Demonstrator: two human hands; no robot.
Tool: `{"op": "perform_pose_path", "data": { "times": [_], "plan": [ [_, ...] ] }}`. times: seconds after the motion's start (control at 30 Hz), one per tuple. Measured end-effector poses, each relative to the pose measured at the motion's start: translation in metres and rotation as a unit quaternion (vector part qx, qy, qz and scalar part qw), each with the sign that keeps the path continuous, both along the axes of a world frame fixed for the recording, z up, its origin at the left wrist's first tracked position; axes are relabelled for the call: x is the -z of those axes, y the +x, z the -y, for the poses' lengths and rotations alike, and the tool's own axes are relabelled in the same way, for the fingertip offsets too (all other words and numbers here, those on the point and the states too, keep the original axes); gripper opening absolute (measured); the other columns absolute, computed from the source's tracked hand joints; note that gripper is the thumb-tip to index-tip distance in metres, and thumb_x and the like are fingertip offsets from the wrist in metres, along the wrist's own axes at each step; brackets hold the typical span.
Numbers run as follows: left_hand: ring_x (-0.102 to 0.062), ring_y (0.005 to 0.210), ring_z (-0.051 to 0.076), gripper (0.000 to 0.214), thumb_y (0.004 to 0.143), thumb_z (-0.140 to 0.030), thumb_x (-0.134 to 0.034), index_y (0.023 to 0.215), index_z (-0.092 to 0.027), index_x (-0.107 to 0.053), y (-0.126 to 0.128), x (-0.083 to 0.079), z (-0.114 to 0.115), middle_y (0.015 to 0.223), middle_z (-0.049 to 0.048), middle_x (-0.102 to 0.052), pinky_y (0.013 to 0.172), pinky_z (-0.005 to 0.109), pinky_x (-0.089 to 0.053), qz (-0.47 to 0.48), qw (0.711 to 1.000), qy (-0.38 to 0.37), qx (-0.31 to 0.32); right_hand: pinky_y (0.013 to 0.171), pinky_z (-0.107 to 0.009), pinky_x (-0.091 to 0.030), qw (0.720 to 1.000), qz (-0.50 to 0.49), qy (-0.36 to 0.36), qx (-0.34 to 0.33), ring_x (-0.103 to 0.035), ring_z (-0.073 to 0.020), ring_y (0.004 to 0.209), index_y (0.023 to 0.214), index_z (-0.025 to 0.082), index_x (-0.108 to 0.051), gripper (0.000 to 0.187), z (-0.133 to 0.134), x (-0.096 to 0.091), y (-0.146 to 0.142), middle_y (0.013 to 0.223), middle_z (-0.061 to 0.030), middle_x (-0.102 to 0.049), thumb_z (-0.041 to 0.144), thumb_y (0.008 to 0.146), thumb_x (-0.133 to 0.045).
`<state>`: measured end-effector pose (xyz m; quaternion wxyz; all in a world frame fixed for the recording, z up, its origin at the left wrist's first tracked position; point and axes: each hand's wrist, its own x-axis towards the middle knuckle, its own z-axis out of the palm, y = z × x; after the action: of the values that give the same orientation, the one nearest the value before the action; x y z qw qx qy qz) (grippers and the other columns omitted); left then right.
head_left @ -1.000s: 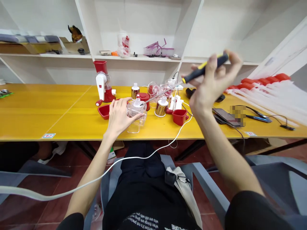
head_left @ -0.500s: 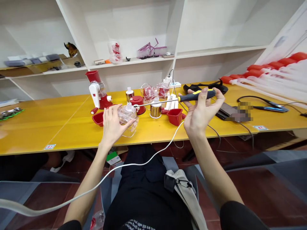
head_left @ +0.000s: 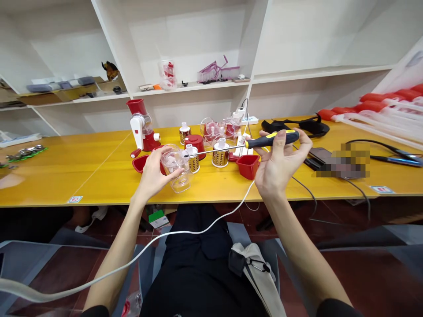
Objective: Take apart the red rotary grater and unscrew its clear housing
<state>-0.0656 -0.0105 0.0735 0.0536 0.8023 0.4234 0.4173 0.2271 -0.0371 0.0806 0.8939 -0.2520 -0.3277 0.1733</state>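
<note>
My left hand (head_left: pixel 154 169) grips a clear plastic grater housing (head_left: pixel 180 176) just above the table's front part, thumb across its near side. In my right hand (head_left: pixel 280 163) lies a screwdriver (head_left: pixel 267 140) with a yellow and dark handle, held level. Its long shaft points left and the tip is at the right side of the clear housing; whether it touches cannot be made out. Behind the housing stand grater drums (head_left: pixel 220 154) with white ends and a red base (head_left: pixel 195 145). A red hopper (head_left: pixel 248 166) sits between my hands.
An assembled red and white rotary grater (head_left: pixel 142 127) stands at the back left. A red cup-shaped part (head_left: pixel 140 164) is beside my left hand. A white cable (head_left: pixel 194 232) crosses in front of me. A dark phone-like slab (head_left: pixel 333 162) and black straps (head_left: pixel 304 127) lie at right.
The clear housing has tilted in my left hand, its square opening now facing down and nearer me. The screwdriver stays held in my right hand. The view has shifted slightly left.
</note>
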Motion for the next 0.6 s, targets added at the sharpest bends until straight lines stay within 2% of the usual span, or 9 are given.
{"op": "perform_pose_path", "data": {
  "times": [0.13,0.2,0.3,0.37,0.5,0.6],
  "plan": [
    [-0.057,0.140,0.031,0.063,0.087,-0.052,-0.071,0.142,-0.026,-0.054,-0.014,-0.004,0.000,0.152,0.0102,-0.059,0.120,0.053,-0.044,-0.013,0.999,-0.021,0.047,0.087,-0.050,-0.070,1.000,0.001,-0.004,0.000,-0.075,-0.0193,0.103,0.106,0.029,-0.046,0.037,0.001,-0.001,-0.001,0.114,0.0004,-0.059,0.048,0.090,-0.072],
    [-0.055,0.142,0.033,0.070,0.084,-0.056,-0.074,0.143,-0.025,-0.053,-0.015,-0.004,0.000,0.153,0.0117,-0.058,0.121,0.054,-0.043,-0.011,1.000,0.002,0.025,0.088,-0.052,-0.070,1.000,-0.003,0.008,-0.016,-0.075,-0.0191,0.101,0.106,0.029,-0.045,0.039,0.002,-0.003,-0.002,0.107,0.0021,-0.061,0.047,0.089,-0.074],
    [-0.058,0.136,0.035,0.078,0.076,-0.061,-0.080,0.139,-0.022,-0.054,-0.005,-0.002,0.000,0.146,0.0147,-0.060,0.117,0.056,-0.046,0.007,0.999,0.026,-0.045,0.092,-0.054,-0.068,0.999,-0.001,0.012,-0.052,-0.075,-0.0205,0.105,0.109,0.028,-0.042,0.044,0.006,-0.004,-0.004,0.104,0.0019,-0.066,0.047,0.088,-0.076],
    [-0.062,0.130,0.034,0.073,0.077,-0.059,-0.080,0.135,-0.022,-0.056,0.001,-0.002,0.001,0.139,0.0137,-0.065,0.114,0.054,-0.048,0.009,0.997,0.028,-0.066,0.092,-0.053,-0.068,0.998,0.004,0.004,-0.060,-0.074,-0.0211,0.110,0.110,0.028,-0.042,0.046,0.009,-0.004,-0.007,0.107,0.0006,-0.068,0.048,0.087,-0.077],
    [-0.067,0.123,0.031,0.057,0.083,-0.051,-0.072,0.131,-0.024,-0.058,-0.005,-0.010,0.005,0.136,0.0091,-0.068,0.110,0.049,-0.052,-0.016,1.000,-0.011,-0.005,0.092,-0.051,-0.067,0.999,0.019,0.007,-0.051,-0.074,-0.0195,0.108,0.111,0.030,-0.041,0.045,0.015,-0.007,-0.013,0.107,0.0011,-0.067,0.051,0.089,-0.074],
    [-0.065,0.128,0.032,0.065,0.080,-0.053,-0.076,0.135,-0.024,-0.057,-0.017,-0.015,0.006,0.142,0.0101,-0.066,0.112,0.050,-0.051,-0.013,1.000,-0.018,0.007,0.091,-0.050,-0.067,0.998,0.046,0.011,-0.029,-0.074,-0.0190,0.107,0.110,0.031,-0.041,0.041,0.014,-0.019,-0.023,0.104,0.0022,-0.065,0.055,0.091,-0.068]
  ]
}}
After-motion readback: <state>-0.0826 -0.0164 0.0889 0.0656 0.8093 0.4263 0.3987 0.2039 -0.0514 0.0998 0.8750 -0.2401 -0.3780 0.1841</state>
